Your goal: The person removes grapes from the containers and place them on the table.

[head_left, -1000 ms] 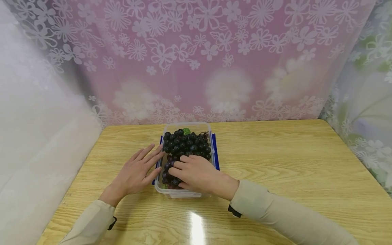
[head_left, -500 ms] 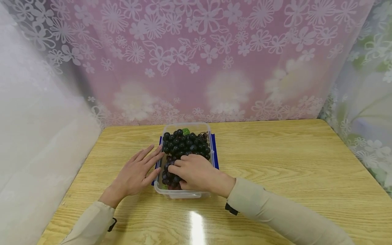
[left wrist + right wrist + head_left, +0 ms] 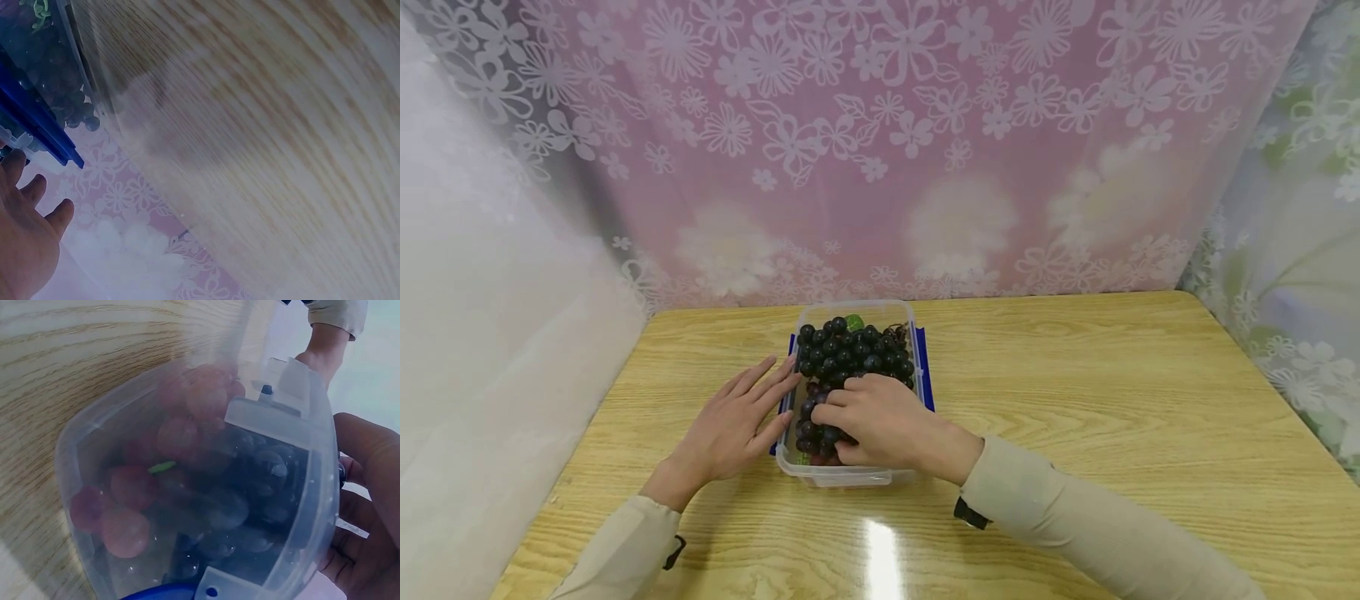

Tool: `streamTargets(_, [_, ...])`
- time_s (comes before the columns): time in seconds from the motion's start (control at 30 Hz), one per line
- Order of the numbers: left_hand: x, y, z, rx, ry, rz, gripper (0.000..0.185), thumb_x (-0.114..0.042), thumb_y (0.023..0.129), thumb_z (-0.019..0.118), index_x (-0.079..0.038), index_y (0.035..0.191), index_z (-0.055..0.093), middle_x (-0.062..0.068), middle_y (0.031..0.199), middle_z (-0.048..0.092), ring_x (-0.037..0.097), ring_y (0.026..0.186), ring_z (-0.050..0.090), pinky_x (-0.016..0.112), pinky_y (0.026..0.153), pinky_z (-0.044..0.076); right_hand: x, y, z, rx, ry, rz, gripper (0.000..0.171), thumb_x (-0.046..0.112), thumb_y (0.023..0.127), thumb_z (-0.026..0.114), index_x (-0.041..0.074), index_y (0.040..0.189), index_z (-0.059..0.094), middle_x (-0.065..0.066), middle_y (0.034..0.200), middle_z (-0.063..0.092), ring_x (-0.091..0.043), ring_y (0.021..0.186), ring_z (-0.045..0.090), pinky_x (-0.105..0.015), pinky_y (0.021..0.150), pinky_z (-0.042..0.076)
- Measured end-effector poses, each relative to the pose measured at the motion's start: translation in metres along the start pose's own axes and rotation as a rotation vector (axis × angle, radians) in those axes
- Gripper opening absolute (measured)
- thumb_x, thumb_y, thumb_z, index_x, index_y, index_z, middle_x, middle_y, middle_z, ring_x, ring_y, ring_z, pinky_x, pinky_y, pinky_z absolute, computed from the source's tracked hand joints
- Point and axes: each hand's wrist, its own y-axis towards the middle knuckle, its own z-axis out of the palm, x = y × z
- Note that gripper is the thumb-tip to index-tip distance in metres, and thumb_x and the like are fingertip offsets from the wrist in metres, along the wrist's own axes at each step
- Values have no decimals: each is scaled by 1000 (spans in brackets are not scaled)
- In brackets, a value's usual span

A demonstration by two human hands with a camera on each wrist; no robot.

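Observation:
A clear plastic food container [image 3: 842, 473] holds dark grapes [image 3: 842, 354] heaped up to its rim. Red grapes [image 3: 134, 487] lie near its bottom, seen through the wall in the right wrist view. My right hand [image 3: 883, 421] reaches into the near half, its curled fingers gripping a bunch of dark grapes [image 3: 816, 433]; the fingertips are hidden. My left hand [image 3: 730, 429] lies along the left side with straight, spread fingers, their tips touching the rim. In the left wrist view, the left hand [image 3: 28, 244] is beside a blue latch flap [image 3: 44, 122].
The container stands on a wood-grain table [image 3: 1075, 400]. A second blue flap [image 3: 926, 367] hangs folded out on the container's right side. A pink floral curtain [image 3: 865, 208] borders the table's back edge, with a pale cloth [image 3: 512, 333] at the left.
The right hand shifts very slightly within the near half of the container, still on the grapes. The left hand stays at the left rim.

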Motion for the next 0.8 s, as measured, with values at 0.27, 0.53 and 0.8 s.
streamTargets(0.27, [1,-5,-1,-15,-3,24,53,-43,102,39,-16,147,40,2,156,24,25,143,17,49,112,19,8,-1,-5,-40,-5,44,28,35,88,65,26,115,66,8,107,66,-15,90,60,-34,80,48])
streamTargets(0.53, [1,-9,-4,-15,-5,37,52,-43,102,38,-16,147,41,1,156,24,26,142,19,48,113,16,15,-1,-11,-84,33,95,24,34,89,64,24,111,67,6,107,65,-16,94,60,-36,92,45])
streamTargets(0.8, [2,-15,-5,-19,-7,51,53,-43,102,38,-16,147,40,2,156,25,26,142,19,49,113,16,20,-1,-25,-143,46,104,23,32,89,65,23,109,68,6,105,65,-16,96,60,-37,98,41])
